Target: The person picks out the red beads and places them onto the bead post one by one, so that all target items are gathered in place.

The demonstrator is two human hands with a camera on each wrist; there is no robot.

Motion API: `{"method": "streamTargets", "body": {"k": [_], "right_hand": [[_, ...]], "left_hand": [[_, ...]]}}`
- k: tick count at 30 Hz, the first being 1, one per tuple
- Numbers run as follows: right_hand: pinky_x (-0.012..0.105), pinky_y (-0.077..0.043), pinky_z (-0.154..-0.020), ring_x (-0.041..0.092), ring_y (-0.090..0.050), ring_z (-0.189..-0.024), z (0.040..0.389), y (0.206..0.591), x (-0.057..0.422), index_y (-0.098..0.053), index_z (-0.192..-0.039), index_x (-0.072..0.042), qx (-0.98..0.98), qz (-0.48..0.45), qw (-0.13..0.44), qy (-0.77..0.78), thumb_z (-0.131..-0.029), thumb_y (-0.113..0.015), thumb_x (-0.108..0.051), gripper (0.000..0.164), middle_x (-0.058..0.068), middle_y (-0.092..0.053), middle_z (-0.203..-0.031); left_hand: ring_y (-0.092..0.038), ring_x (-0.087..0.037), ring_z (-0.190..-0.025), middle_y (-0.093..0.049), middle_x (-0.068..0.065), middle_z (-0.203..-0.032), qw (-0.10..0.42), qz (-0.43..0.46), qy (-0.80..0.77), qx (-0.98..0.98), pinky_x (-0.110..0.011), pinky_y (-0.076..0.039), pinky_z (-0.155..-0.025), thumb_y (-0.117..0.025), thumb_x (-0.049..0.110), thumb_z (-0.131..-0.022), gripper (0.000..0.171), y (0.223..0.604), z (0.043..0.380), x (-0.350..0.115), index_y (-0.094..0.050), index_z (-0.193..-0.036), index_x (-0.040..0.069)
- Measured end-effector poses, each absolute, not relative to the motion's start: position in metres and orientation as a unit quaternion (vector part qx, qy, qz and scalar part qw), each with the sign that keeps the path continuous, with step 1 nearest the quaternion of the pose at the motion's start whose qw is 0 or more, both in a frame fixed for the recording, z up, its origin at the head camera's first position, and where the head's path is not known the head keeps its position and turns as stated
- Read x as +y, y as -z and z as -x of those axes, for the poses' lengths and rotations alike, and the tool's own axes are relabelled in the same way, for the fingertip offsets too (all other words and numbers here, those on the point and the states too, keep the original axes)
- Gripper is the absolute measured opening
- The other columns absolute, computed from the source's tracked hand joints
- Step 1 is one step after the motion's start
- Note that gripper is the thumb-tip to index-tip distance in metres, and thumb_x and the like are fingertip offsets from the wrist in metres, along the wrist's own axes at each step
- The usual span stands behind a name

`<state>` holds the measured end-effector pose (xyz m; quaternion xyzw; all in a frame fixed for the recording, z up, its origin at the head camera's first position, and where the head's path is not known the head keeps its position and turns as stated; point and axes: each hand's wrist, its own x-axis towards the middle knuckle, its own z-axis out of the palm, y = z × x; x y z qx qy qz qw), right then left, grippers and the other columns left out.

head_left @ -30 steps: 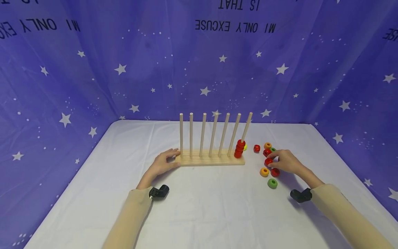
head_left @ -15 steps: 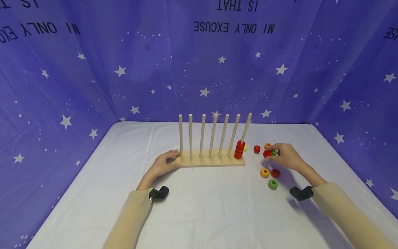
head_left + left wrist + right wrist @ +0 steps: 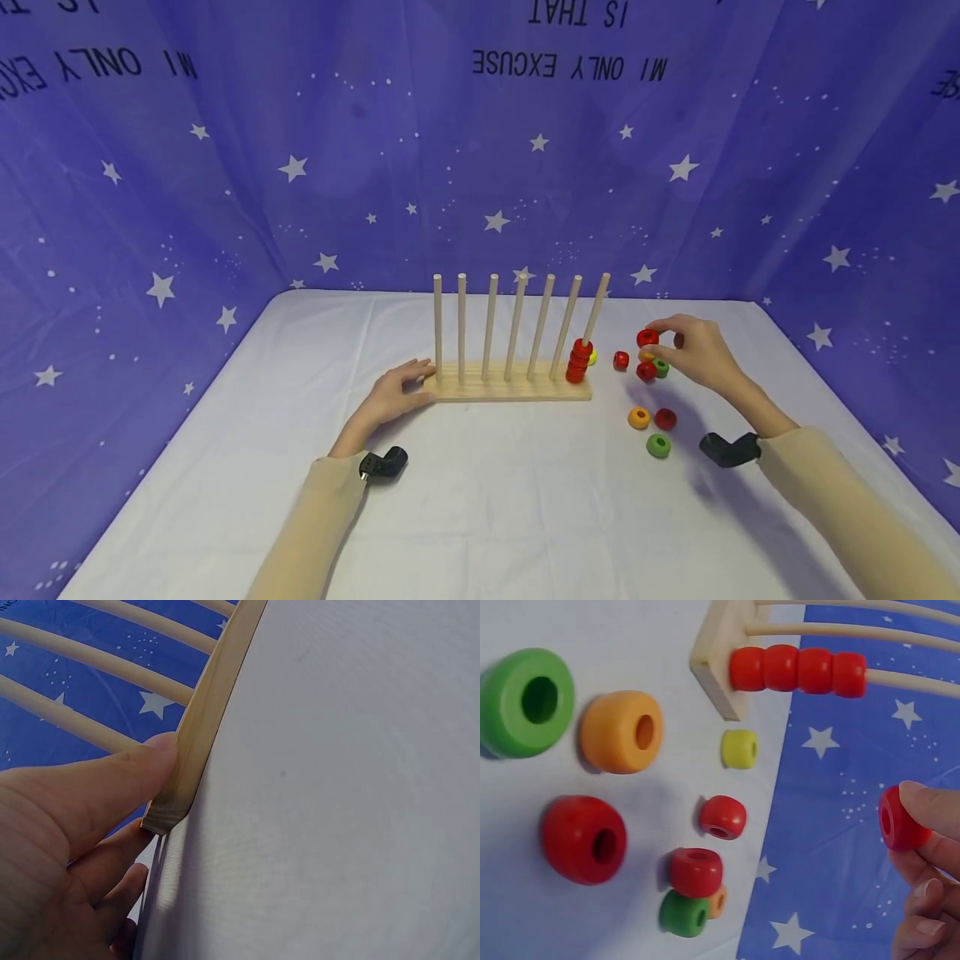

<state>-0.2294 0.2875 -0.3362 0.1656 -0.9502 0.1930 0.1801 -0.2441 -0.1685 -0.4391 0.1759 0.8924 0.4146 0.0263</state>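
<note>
A wooden peg stand with several upright rods stands mid-table. Its far-right rod carries a stack of red beads. My left hand grips the left end of its base, the thumb against the front edge in the left wrist view. Raised above the loose beads, my right hand pinches a red bead between thumb and fingers. In the right wrist view, the held red bead shows its hole, turned away from the palm.
Right of the stand lie loose beads: green, orange, several red such as the front red one, and a second green bead. A yellow bead sits by the base. A starry blue curtain surrounds the white table.
My right hand has picked a red bead out of the loose group and lifted it up and away from me. The left hand and the stand have stayed put.
</note>
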Motion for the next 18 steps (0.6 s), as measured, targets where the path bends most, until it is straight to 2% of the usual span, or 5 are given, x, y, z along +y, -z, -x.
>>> {"method": "streamTargets", "body": {"k": [7, 14, 18], "right_hand": [[0.02, -0.028, -0.047, 0.015, -0.038, -0.06, 0.229, 0.324, 0.285, -0.069, -0.101, 0.001, -0.952, -0.152, 0.19, -0.188, -0.077, -0.074, -0.012, 0.028, 0.016, -0.067, -0.084], [0.021, -0.026, -0.046, 0.007, -0.033, -0.055, 0.233, 0.315, 0.281, -0.071, -0.099, -0.001, -0.94, -0.164, 0.228, -0.195, -0.074, -0.078, -0.013, 0.028, 0.01, -0.06, -0.073], [0.02, -0.027, -0.045, 0.007, -0.034, -0.056, 0.233, 0.308, 0.279, -0.07, -0.102, -0.001, -0.937, -0.159, 0.234, -0.204, -0.075, -0.077, -0.015, 0.031, 0.011, -0.06, -0.074]], "left_hand": [[-0.029, -0.04, -0.14, -0.044, -0.016, -0.145, 0.033, -0.17, -0.413, 0.894, -0.059, -0.021, -0.115, -0.071, 0.019, -0.081, 0.053, 0.439, 0.244, -0.168, -0.056, -0.129, 0.005], [-0.03, -0.041, -0.139, -0.044, -0.017, -0.144, 0.027, -0.174, -0.416, 0.892, -0.06, -0.021, -0.114, -0.07, 0.02, -0.081, 0.052, 0.439, 0.245, -0.168, -0.056, -0.129, 0.004], [-0.03, -0.042, -0.139, -0.045, -0.018, -0.144, 0.025, -0.178, -0.413, 0.893, -0.06, -0.021, -0.114, -0.07, 0.02, -0.081, 0.052, 0.439, 0.245, -0.169, -0.056, -0.128, 0.004]]}}
